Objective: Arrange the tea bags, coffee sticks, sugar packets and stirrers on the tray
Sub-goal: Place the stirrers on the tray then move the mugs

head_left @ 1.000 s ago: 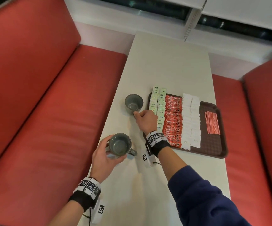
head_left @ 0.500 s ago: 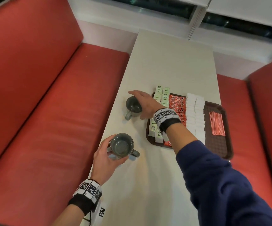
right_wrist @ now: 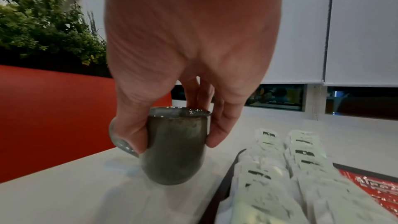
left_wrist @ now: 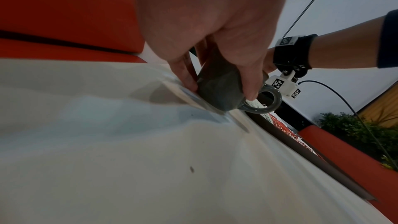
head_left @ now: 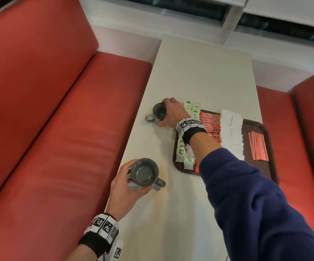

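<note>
Change: right hand (head_left: pixel 171 113) has swung from the tray's edge onto the far mug (head_left: pixel 159 113), fingers now curled round its rim.
Left hand (head_left: pixel 124 187): still wrapped round near mug (head_left: pixel 144 173).
Tray (head_left: pixel 256 125): by table's right edge; tea bags (head_left: pixel 193 110), coffee sticks (head_left: pixel 208 119), sugar packets (head_left: pixel 231 129), stirrers (head_left: pixel 257 146) all in rows, arranging looks finished.

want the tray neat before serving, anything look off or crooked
Mostly neat. The tea bags overhang the far rim of the tray, and the near ones look skewed. The right hand grips a mug that looks tilted on the table; the left hand holds another mug.
</note>
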`<state>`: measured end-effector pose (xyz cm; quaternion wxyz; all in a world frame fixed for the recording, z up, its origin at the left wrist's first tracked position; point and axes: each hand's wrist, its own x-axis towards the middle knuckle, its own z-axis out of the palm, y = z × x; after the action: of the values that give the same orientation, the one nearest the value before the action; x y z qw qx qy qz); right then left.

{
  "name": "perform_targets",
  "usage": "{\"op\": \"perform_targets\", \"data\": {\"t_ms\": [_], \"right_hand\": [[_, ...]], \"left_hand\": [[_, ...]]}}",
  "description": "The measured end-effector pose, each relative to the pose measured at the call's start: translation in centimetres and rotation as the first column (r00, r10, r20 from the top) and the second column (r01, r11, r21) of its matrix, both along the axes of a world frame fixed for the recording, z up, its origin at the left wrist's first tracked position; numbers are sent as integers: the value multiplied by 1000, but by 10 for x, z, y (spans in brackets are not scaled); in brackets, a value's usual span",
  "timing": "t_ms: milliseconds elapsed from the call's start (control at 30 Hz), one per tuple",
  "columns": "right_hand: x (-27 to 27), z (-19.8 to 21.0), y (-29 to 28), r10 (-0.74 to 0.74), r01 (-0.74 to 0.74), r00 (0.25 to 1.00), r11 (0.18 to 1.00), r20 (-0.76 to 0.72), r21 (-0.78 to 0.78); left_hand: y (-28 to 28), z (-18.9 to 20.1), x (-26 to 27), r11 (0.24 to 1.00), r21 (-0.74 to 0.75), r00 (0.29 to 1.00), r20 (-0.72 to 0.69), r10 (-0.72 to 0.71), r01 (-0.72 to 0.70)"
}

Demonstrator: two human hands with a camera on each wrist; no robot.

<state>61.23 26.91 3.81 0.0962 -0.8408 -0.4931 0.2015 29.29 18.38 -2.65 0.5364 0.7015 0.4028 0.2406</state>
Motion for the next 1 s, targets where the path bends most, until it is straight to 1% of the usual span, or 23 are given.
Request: {"op": "perform_targets", "data": {"t_ms": [133,167,267,333,400,433,500,533,567,600,667,700,733,767,833,900,1000], "right_hand": [[-2,6,-6,1,-1,1000,1000,17,6],[-5,8,-11,2,-4,999,999,46,42],[-16,16,-28,1,-33,991,972,136,233],[-24,24,-40,22,-51,995,947,94,317],[-29,30,-49,101,-104,995,938,26,332],[-31,33,-53,156,-150,988,943,5,297],[-33,32,-60,276,-267,959,956,-61,124],[-34,28,-63,328,-327,940,945,-99,25],[-34,23,-67,371,-378,920,925,-125,-41],[-34,15,-70,399,-413,906,907,-144,-83],[-31,2,-76,421,-444,888,889,-182,-110],[-30,-4,-78,427,-450,884,888,-191,-96],[-29,-9,-80,431,-450,882,890,-192,-66],[-29,-12,-82,429,-442,884,896,-187,-33],[-31,-19,-87,400,-403,902,915,-163,14],[-35,-23,-93,347,-347,925,938,-153,25],[-43,-28,-103,200,-188,959,979,-201,73]], "left_hand": [[6,4,5,999,-44,1000,-25,-8,6],[9,4,7,998,-56,999,-31,-15,13],[22,6,19,997,-58,998,-46,-50,47],[34,6,29,995,-38,994,-54,-93,91],[48,8,39,990,-33,988,-59,-141,139],[56,7,43,985,-24,983,-62,-172,171],[74,6,50,970,25,967,-96,-237,240],[82,6,53,961,50,956,-135,-262,271],[89,7,55,957,63,947,-175,-269,283],[94,6,57,961,62,948,-195,-252,268],[98,8,57,985,69,970,-197,-139,155],[96,7,54,993,71,977,-203,-74,90],[91,5,51,997,56,978,-206,-39,51],[85,2,47,999,21,979,-201,-39,44],[69,-5,42,993,-99,986,-147,-83,69],[58,-7,42,972,-222,993,-75,-91,72],[60,-9,52,939,-344,999,29,13,-2]]}}
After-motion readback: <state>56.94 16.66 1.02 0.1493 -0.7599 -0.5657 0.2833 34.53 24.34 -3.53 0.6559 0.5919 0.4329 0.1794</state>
